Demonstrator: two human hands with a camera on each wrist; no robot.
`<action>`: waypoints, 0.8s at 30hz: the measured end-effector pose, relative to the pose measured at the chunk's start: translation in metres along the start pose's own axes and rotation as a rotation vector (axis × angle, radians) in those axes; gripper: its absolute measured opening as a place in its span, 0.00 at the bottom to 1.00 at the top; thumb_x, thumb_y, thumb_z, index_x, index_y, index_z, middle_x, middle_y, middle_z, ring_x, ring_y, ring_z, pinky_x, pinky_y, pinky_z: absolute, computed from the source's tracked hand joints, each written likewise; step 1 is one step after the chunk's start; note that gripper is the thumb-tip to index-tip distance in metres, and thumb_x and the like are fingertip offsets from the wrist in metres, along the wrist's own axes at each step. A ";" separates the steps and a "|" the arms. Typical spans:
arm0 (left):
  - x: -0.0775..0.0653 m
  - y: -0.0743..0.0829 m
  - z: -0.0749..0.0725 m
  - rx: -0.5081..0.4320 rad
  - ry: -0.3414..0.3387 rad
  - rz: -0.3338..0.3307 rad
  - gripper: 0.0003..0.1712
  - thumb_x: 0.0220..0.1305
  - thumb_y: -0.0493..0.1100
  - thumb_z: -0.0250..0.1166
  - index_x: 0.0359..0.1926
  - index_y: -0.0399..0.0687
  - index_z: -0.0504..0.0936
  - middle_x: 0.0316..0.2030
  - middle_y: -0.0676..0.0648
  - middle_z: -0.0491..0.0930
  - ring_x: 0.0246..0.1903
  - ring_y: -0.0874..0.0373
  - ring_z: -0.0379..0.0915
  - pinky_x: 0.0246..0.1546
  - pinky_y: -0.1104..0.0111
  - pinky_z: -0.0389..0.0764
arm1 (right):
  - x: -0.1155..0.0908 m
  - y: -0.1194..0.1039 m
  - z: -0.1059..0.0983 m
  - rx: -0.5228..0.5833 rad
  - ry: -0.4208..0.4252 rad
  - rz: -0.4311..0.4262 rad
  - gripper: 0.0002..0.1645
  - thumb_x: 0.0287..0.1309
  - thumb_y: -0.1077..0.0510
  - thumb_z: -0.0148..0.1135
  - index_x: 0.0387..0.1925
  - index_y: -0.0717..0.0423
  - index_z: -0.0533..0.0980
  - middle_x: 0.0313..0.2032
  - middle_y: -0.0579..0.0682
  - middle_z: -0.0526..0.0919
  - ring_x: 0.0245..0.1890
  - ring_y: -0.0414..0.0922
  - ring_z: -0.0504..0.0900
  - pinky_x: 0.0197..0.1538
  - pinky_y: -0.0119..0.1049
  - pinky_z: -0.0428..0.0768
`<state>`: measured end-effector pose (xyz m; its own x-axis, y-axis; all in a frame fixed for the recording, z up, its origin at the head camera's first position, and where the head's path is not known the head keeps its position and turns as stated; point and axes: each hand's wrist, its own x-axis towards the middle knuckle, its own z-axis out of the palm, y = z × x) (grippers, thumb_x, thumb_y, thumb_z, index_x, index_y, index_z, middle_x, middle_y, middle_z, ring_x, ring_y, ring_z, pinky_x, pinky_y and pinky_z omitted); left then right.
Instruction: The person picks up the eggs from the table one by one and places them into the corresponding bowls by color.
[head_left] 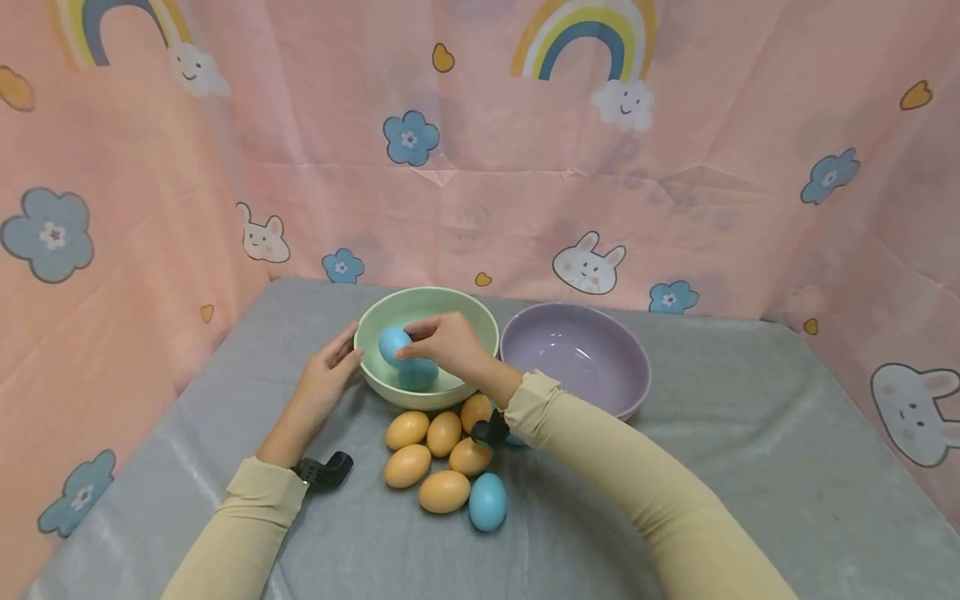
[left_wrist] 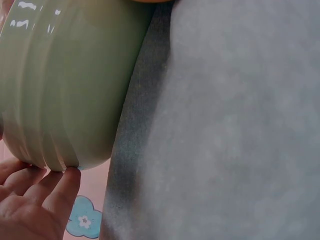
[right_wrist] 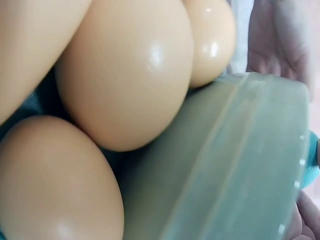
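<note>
A blue egg point(head_left: 393, 347) is pinched between the thumb and fingers of my right hand point(head_left: 446, 343), held over the inside of the green bowl point(head_left: 427, 399). Under it, a second blue egg point(head_left: 417, 377) lies in the bowl. My left hand point(head_left: 330, 377) rests against the bowl's left side. In the left wrist view its fingers point(left_wrist: 65, 192) lie fairly straight along the outer wall. The right wrist view shows orange eggs point(right_wrist: 125, 75) close beside the bowl's outer wall, with the held egg partly hidden behind the rim.
Several orange eggs point(head_left: 444, 492) lie together in front of the green bowl. A blue egg point(head_left: 487, 502) sits at their near right, and another is mostly hidden by my right wrist. A purple bowl point(head_left: 573, 350) stands right of the green one on the grey tablecloth point(head_left: 750, 433).
</note>
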<state>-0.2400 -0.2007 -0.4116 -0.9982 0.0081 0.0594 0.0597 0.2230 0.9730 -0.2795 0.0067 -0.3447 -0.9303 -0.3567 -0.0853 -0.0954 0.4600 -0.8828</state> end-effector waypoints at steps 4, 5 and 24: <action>0.000 0.000 0.000 -0.011 -0.006 -0.003 0.33 0.77 0.45 0.51 0.78 0.48 0.53 0.76 0.43 0.55 0.76 0.50 0.52 0.73 0.57 0.63 | 0.006 0.002 0.006 -0.028 -0.005 -0.008 0.26 0.48 0.52 0.79 0.51 0.53 0.85 0.48 0.50 0.89 0.53 0.47 0.84 0.53 0.37 0.85; 0.000 0.000 0.000 -0.014 -0.008 -0.003 0.33 0.77 0.45 0.51 0.78 0.48 0.53 0.77 0.43 0.55 0.76 0.50 0.52 0.73 0.57 0.63 | 0.007 0.003 0.008 -0.035 -0.006 -0.009 0.26 0.48 0.52 0.79 0.50 0.53 0.85 0.48 0.49 0.89 0.53 0.47 0.84 0.52 0.37 0.85; 0.000 -0.001 0.000 -0.043 -0.012 -0.022 0.33 0.77 0.44 0.50 0.78 0.50 0.53 0.77 0.44 0.55 0.75 0.51 0.54 0.70 0.59 0.66 | 0.023 0.009 0.023 -0.135 -0.018 -0.009 0.25 0.49 0.54 0.78 0.52 0.53 0.85 0.49 0.50 0.88 0.53 0.46 0.84 0.52 0.38 0.85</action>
<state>-0.2402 -0.2008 -0.4128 -0.9992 0.0150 0.0358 0.0380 0.1816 0.9826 -0.2932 -0.0164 -0.3651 -0.9229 -0.3749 -0.0873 -0.1511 0.5614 -0.8136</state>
